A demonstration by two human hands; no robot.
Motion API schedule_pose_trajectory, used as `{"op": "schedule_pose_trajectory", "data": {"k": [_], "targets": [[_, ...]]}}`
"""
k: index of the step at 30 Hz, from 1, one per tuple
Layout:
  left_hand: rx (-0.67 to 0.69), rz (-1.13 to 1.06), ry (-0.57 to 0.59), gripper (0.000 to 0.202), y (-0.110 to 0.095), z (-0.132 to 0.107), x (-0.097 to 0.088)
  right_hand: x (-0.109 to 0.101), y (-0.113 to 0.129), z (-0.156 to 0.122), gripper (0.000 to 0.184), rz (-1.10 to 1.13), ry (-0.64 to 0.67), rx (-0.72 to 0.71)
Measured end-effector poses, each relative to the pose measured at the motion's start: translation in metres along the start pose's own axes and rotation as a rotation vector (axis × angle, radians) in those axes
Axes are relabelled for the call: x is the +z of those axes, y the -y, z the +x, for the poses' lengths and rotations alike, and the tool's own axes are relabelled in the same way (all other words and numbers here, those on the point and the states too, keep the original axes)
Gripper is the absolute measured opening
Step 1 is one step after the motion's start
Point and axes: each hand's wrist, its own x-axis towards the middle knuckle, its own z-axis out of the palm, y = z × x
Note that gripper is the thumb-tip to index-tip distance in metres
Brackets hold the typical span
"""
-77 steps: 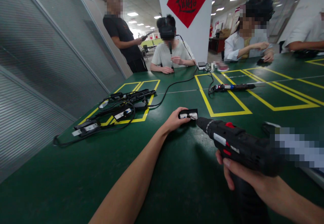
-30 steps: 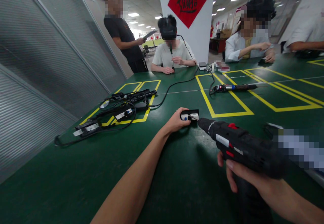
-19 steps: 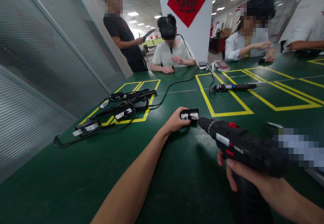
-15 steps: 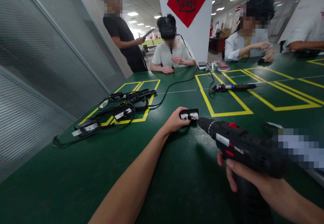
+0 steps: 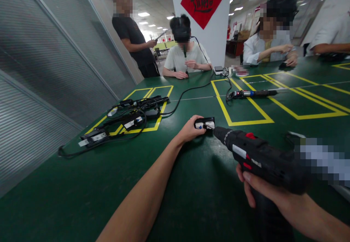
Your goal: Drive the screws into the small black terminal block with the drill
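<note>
Risk, judged: the drill [image 5: 259, 158] could skid off the small black-and-white part [image 5: 210, 125], should its angle waver, and catch the nearby thumb [image 5: 201, 131]. Left hand [image 5: 190, 129]: closed on that part's left end, on or just above the tabletop [image 5: 191, 194]. Right hand [image 5: 273, 191]: wrapped around the drill's handle.

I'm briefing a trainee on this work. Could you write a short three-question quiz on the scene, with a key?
1. Which hand grips the drill?
2. True or false: the lines on the table are yellow.
3. The left hand holds: (a) a cable, (b) a black case, (c) a cup.

Key: 1. right hand; 2. true; 3. b.
</note>
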Motion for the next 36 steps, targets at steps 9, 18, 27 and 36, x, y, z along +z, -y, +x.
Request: {"op": "schedule_pose_trajectory", "data": {"k": [9, 18, 27, 36], "targets": [[-0.024, -0.001, -0.006, 0.051, -0.001, -0.001, 0.000, 0.002, 0.003, 0.000, 0.026, -0.045, -0.022, -0.024], [-0.056, -0.062, 0.026, 0.050, -0.004, -0.001, -0.001, 0.002, 0.010, 0.001, 0.021, -0.036, -0.024, -0.041], [-0.037, -0.083, 0.017, 0.051, -0.001, 0.001, 0.001, 0.001, 0.009, -0.001, 0.022, -0.008, -0.034, -0.030], [-0.066, -0.129, 0.042, 0.051, -0.001, 0.001, 0.000, 0.001, 0.010, 0.000, 0.023, 0.011, -0.033, -0.032]]}}
